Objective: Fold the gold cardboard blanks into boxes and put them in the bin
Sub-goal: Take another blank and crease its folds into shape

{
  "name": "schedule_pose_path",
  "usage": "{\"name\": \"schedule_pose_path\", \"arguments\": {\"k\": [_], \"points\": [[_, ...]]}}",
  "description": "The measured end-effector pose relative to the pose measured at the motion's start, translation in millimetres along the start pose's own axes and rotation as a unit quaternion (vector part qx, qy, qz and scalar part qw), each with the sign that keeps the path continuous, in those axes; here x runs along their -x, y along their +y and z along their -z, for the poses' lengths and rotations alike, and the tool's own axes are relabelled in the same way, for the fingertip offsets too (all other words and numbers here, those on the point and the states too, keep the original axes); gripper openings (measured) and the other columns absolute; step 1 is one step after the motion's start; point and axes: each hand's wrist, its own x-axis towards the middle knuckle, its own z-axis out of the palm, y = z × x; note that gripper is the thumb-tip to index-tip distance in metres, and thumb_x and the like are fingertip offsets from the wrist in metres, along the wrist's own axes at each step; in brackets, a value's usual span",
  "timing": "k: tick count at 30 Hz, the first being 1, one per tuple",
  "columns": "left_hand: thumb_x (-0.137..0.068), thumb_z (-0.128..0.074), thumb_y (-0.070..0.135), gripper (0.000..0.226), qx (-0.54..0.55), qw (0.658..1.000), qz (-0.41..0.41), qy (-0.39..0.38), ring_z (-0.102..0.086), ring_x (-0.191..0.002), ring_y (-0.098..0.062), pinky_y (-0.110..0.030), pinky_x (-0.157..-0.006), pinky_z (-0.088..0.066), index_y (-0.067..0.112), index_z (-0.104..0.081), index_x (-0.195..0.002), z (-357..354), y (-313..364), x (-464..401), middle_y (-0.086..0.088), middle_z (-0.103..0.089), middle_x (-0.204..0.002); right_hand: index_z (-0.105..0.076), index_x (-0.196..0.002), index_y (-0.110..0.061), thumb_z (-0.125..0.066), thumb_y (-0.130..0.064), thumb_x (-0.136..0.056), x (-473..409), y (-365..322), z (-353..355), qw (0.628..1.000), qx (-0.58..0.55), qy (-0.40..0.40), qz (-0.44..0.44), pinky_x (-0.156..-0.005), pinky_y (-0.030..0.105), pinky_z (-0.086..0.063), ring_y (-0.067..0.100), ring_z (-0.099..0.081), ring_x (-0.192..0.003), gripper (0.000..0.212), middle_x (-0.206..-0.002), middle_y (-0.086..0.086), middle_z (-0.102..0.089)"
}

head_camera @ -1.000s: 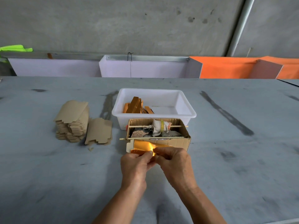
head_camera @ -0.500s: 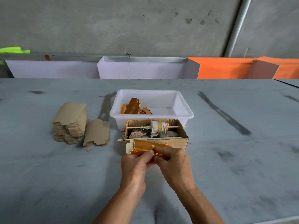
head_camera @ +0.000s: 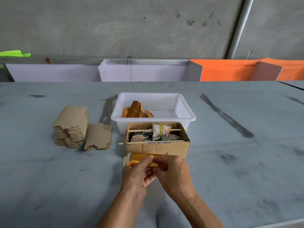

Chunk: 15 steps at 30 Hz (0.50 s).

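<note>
Both hands hold one gold cardboard blank low over the table, just in front of a brown carton. My left hand pinches its near edge with thumb and fingers. My right hand grips its right part, which the fingers hide. The blank's white tab end sticks out to the left. Behind the carton stands the white bin with several folded gold boxes lying in its left half. A stack of flat blanks lies brown side up at the left, with a loose blank beside it.
The open brown carton holds rags and two wooden sticks laid across it, and it touches the bin's front. White and orange panels line the table's far edge below a concrete wall.
The gold blank has been folded narrower between my hands and now shows less shiny face. Both hands shifted slightly lower and closer together.
</note>
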Motion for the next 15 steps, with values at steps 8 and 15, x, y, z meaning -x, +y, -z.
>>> {"name": "schedule_pose_path", "arguments": {"k": [8, 15], "points": [[-0.078, -0.069, -0.001, 0.017, 0.058, 0.997, -0.046, 0.031, -0.065, -0.046, -0.016, -0.023, -0.045, -0.054, 0.002, -0.063, -0.093, -9.0, 0.1, 6.7, -0.013, -0.068, -0.072, -0.045, -0.087, -0.03, -0.071, -0.015, -0.081, 13.1, 1.3, -16.7, 0.978, -0.155, 0.123, -0.068, -0.068, 0.03, -0.05, 0.012, -0.064, -0.068, 0.03, -0.065, -0.005, -0.069], [-0.077, -0.068, 0.007, 0.022, 0.063, 0.998, 0.002, -0.001, -0.061, -0.057, -0.013, -0.023, -0.051, -0.045, 0.011, -0.058, -0.096, -13.9, 8.1, 11.3, -0.006, -0.064, -0.071, -0.059, -0.084, -0.012, -0.078, -0.001, -0.073, 9.0, 11.5, -16.1, 0.915, -0.373, 0.112, -0.107, -0.065, 0.026, -0.05, 0.009, -0.068, -0.061, 0.024, -0.065, 0.001, -0.072]]}}
